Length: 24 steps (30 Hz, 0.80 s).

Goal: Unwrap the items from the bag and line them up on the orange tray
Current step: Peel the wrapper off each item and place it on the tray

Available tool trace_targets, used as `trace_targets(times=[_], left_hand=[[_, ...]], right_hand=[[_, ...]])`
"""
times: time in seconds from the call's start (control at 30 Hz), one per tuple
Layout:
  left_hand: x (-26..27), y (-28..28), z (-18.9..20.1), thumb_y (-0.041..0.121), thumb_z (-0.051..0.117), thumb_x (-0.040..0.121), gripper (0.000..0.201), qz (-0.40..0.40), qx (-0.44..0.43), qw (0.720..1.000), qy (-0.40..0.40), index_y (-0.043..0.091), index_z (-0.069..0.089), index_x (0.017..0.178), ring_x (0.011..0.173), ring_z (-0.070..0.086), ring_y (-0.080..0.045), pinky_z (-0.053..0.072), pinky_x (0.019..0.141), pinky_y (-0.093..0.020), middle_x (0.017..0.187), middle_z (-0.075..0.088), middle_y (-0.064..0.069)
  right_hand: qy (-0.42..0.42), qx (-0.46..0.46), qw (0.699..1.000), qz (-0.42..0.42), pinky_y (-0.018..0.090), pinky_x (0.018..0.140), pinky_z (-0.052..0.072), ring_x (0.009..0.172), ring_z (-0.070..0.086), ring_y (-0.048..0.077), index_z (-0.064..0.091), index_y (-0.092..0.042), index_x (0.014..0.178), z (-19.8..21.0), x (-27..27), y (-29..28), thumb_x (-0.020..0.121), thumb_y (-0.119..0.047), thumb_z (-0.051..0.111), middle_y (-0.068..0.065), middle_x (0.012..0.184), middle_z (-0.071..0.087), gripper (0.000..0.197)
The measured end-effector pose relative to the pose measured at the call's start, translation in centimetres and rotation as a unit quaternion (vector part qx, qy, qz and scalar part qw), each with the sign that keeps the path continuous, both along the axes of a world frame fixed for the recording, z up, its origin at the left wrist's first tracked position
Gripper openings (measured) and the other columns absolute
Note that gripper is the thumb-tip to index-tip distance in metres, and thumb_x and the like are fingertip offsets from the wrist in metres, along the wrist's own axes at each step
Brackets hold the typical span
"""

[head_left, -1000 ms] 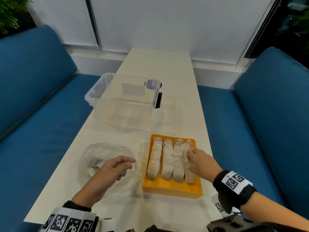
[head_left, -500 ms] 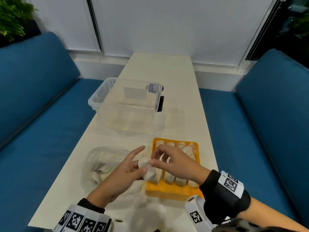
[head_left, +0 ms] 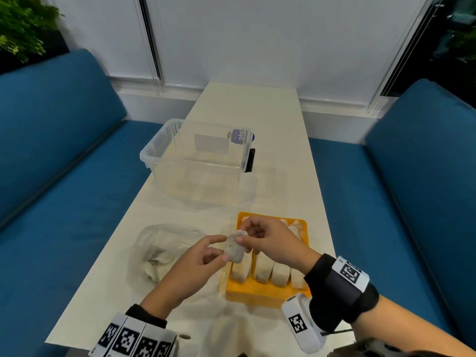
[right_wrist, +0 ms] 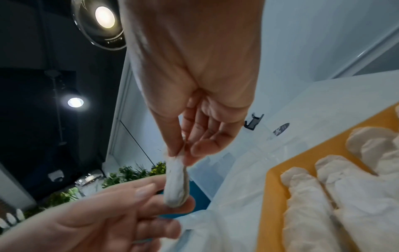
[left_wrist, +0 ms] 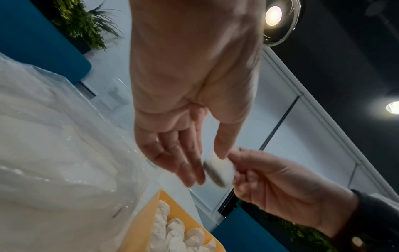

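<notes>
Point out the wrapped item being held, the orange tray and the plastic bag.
wrapped item (head_left: 234, 248): head view, its middle.
orange tray (head_left: 260, 292): head view, bare near edge.
plastic bag (head_left: 164, 243): head view, crumpled top.

Both hands (head_left: 195, 264) (head_left: 268, 240) pinch one wrapped item (head_left: 234, 248) above the orange tray (head_left: 257, 295).

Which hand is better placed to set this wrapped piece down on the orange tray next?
Right. The right hand hovers over the orange tray, already pinching the wrapped piece by its top; the left hand sits beside the tray, nearer the bag.
</notes>
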<state>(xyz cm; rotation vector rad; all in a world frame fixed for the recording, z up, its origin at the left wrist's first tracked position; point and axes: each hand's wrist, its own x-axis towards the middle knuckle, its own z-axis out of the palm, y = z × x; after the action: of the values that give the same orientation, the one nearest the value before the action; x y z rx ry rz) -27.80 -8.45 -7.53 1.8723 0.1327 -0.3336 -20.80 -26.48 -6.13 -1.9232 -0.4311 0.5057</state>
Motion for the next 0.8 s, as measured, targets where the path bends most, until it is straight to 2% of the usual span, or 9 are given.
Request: trace_targets(times=[0.07, 0.23, 0.37, 0.5, 0.57, 0.67, 0.73, 0.8], left_hand=[[-0.1, 0.4, 0.0, 0.025, 0.056, 0.091, 0.023, 0.013, 0.006, 1.0, 0.007, 0.038, 0.054, 0.11, 0.098, 0.062, -0.001, 0.044, 0.078, -0.013, 0.1, 0.07, 0.01], [-1.3, 2.8, -0.5, 0.022, 0.055, 0.092, 0.017, 0.07, -0.003, 0.997, 0.018, 0.03, 0.061, 0.106, 0.096, 0.065, -0.012, 0.049, 0.088, -0.026, 0.102, 0.07, 0.002], [-2.7, 4.8, -1.3, 0.018, 0.053, 0.093, 0.017, 0.131, -0.024, 0.991, 0.034, 0.025, 0.062, 0.105, 0.096, 0.064, -0.018, 0.048, 0.081, -0.025, 0.101, 0.07, -0.002], [-3.7, 6.1, -2.0, 0.017, 0.051, 0.094, 0.018, 0.169, -0.03, 0.984, 0.042, 0.024, 0.063, 0.105, 0.096, 0.064, -0.019, 0.047, 0.079, -0.025, 0.095, 0.072, 0.002], [-3.8, 6.4, -2.1, 0.016, 0.051, 0.094, 0.018, 0.179, -0.034, 0.982, 0.043, 0.022, 0.063, 0.106, 0.096, 0.064, -0.02, 0.047, 0.08, -0.026, 0.098, 0.072, 0.0], [-4.0, 6.5, -2.2, 0.016, 0.05, 0.094, 0.019, 0.183, -0.04, 0.982, 0.04, 0.02, 0.062, 0.108, 0.095, 0.064, -0.02, 0.047, 0.08, -0.027, 0.1, 0.07, -0.002], [-4.0, 6.4, -2.2, 0.016, 0.05, 0.094, 0.019, 0.185, -0.044, 0.981, 0.04, 0.021, 0.063, 0.108, 0.095, 0.064, -0.021, 0.047, 0.081, -0.027, 0.1, 0.07, -0.003], [-4.1, 6.4, -2.3, 0.017, 0.051, 0.094, 0.019, 0.185, -0.047, 0.981, 0.042, 0.021, 0.063, 0.108, 0.096, 0.064, -0.022, 0.047, 0.082, -0.028, 0.1, 0.07, -0.003]], right_hand=[[-0.008, -0.047, 0.999, -0.011, 0.021, 0.059, 0.048, 0.06, 0.059, 0.006, 0.057, -0.019, 0.085, -0.5, 0.7, -0.4, 0.088, -0.019, 0.064, -0.001, 0.069, 0.064, 0.008], [0.043, -0.16, 0.984, 0.057, 0.024, 0.066, 0.052, 0.069, 0.063, 0.016, 0.051, -0.024, 0.084, -2.7, 1.7, -1.1, 0.091, -0.018, 0.06, 0.007, 0.079, 0.067, 0.013], [0.092, -0.206, 0.967, 0.117, 0.018, 0.063, 0.052, 0.062, 0.063, 0.011, 0.052, -0.02, 0.086, -4.4, 2.0, -0.7, 0.09, -0.015, 0.062, 0.003, 0.072, 0.066, 0.012], [0.13, -0.236, 0.952, 0.145, 0.014, 0.061, 0.051, 0.06, 0.065, 0.007, 0.053, -0.017, 0.09, -6.0, 2.5, 0.4, 0.087, -0.013, 0.065, 0.008, 0.082, 0.068, 0.013], [0.139, -0.245, 0.948, 0.148, 0.015, 0.062, 0.052, 0.062, 0.066, 0.008, 0.053, -0.018, 0.088, -6.7, 2.7, 0.9, 0.086, -0.012, 0.065, 0.008, 0.084, 0.069, 0.014], [0.105, -0.275, 0.943, 0.155, 0.019, 0.067, 0.053, 0.064, 0.066, 0.012, 0.052, -0.017, 0.086, -7.1, 2.7, 1.6, 0.086, -0.017, 0.067, 0.004, 0.077, 0.069, 0.014], [0.074, -0.292, 0.941, 0.156, 0.017, 0.06, 0.051, 0.057, 0.063, 0.01, 0.05, -0.018, 0.083, -7.0, 2.8, 1.8, 0.085, -0.02, 0.069, -0.001, 0.067, 0.066, 0.018], [0.049, -0.315, 0.935, 0.155, 0.017, 0.056, 0.047, 0.059, 0.06, 0.013, 0.047, -0.02, 0.079, -7.1, 3.0, 2.0, 0.083, -0.022, 0.07, -0.004, 0.067, 0.062, 0.024]])
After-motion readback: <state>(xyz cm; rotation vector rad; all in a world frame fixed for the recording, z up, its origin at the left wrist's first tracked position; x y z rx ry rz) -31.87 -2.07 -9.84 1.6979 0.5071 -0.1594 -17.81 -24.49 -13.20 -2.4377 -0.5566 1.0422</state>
